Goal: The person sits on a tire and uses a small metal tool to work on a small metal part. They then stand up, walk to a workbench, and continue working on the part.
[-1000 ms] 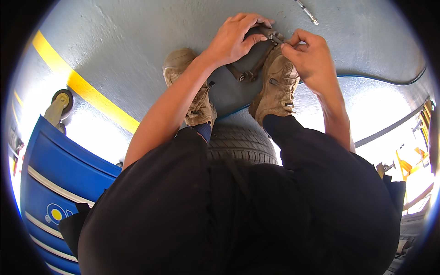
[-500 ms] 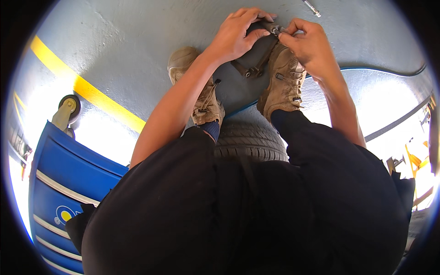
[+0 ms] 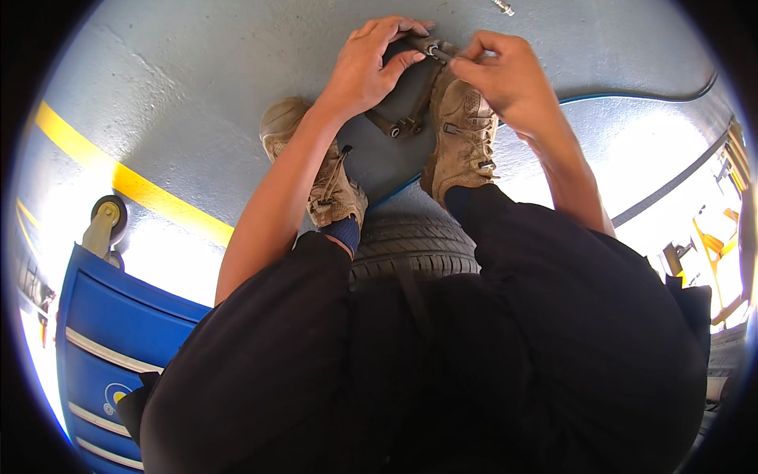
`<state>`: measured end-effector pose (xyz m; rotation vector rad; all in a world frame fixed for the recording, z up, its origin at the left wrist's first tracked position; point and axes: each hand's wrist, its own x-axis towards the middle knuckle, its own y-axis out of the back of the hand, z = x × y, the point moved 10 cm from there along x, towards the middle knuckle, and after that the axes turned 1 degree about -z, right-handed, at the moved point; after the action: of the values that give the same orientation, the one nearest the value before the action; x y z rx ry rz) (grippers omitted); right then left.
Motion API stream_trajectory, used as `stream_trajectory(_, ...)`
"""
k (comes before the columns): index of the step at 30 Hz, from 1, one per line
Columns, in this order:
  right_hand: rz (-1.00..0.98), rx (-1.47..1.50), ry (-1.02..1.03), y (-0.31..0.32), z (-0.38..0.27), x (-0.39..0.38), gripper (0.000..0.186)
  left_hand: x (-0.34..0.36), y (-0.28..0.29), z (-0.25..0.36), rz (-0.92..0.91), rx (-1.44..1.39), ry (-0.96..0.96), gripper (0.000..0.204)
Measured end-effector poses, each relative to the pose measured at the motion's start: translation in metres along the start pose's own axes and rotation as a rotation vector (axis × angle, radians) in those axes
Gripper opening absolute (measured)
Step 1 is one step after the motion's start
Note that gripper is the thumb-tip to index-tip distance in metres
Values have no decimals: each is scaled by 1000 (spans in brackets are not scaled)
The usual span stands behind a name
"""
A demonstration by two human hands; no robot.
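Note:
A dark metal bracket (image 3: 410, 125) with round-holed ends stands between my boots, by the inner side of the right one. My left hand (image 3: 371, 67) is curled around its upper end, thumb and fingers on either side. In my right hand (image 3: 505, 75), thumb and fingertips pinch a thin grey metal pin (image 3: 444, 58). The pin's tip meets the bracket's upper end near my left thumb; how deep it sits I cannot tell. Part of the bracket is hidden behind my left hand.
Beneath me lies a tyre (image 3: 414, 241), between my brown boots (image 3: 466, 130). A blue hose (image 3: 608, 96) crosses the grey floor on the right. At the top lies a silvery tool (image 3: 503, 7). A blue drawer cabinet (image 3: 126, 308) on a caster (image 3: 109, 220) stands at left, near a yellow floor line (image 3: 158, 197).
The view has shifted, so hands, bracket and boots appear further left. A little more of the pin shows between my right fingertips and the bracket. Both hands keep their grip.

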<state>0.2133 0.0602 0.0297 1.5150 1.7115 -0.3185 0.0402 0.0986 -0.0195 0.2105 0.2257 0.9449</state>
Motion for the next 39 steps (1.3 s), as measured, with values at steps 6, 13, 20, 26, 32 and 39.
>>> stream_trajectory(6,-28,96,-1,1,-5,0,22,0,4,3,-9,54,-10,35)
stream_trajectory(13,-48,55,-25,-15,1,14,17,-1,2,7,8,117,-56,36)
stream_trajectory(20,-28,131,11,-6,-1,2,20,-2,6,11,39,98,-68,36)
stream_trajectory(26,-37,117,8,-5,-2,1,20,-7,7,5,54,103,-70,36)
stream_trajectory(32,-71,190,-50,-15,3,11,20,-1,5,13,35,91,-79,36)
stream_trajectory(39,-58,220,-124,-7,1,-3,22,-2,6,13,38,112,-77,36)
